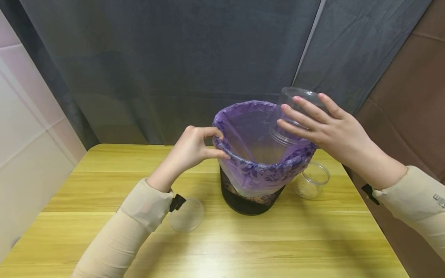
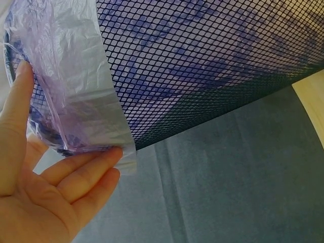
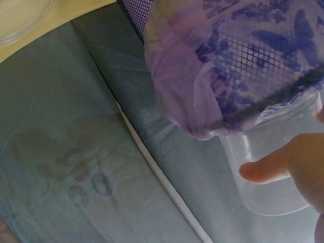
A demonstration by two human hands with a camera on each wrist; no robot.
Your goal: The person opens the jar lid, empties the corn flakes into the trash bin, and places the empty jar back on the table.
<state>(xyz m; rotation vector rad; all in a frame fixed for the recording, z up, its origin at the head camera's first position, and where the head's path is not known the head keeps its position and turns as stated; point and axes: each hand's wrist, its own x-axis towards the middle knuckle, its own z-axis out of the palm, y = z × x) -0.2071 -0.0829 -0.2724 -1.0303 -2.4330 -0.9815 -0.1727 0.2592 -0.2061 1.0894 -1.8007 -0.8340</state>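
Observation:
A black mesh trash bin (image 1: 248,205) stands on the table, lined with a purple patterned trash bag (image 1: 259,173) folded over its rim. My left hand (image 1: 192,148) pinches the bag and rim on the left side, thumb and fingers on either side of it. In my right hand (image 1: 328,131) is a clear plastic cup (image 1: 286,101), gripped between thumb and fingers. The cup is upside down, its ridged mouth within the right side of the bag's opening. The right wrist view shows the thumb (image 3: 266,167) against the cup's wall.
A second clear plastic cup (image 1: 314,180) stands right of the bin on the wooden table (image 1: 278,243). To the left, near my sleeve, lies a clear round lid (image 1: 187,216). Dark grey cloth (image 1: 167,69) hangs behind the table.

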